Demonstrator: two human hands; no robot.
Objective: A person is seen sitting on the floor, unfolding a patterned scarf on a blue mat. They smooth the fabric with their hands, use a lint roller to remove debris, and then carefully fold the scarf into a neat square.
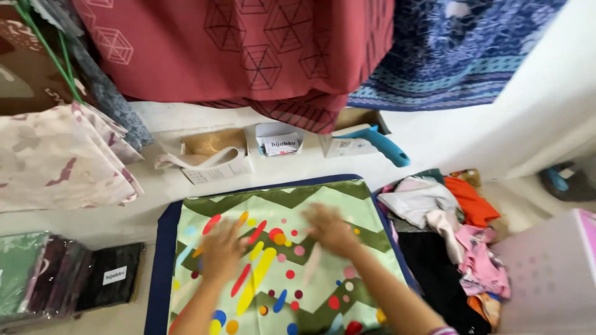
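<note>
A big green scarf (310, 205) with zigzags and coloured dots lies flat on the white table (434, 142), a dark blue border around it. Left hand (222, 250) and right hand (329, 228) press flat on it, fingers spread, slightly apart, blurred.

1. Left hand (221, 249): palm down, fingers spread and pointing away from the body; blurred; it lies flat, left of the right hand and slightly nearer the body.
2. Right hand (330, 228): palm down, fingers loosely spread, also blurred; the wrist bends leftward.
3. Both forearms are bare; the right forearm runs in from the lower right, the left from below; the hands lie near each other, not touching.
</note>
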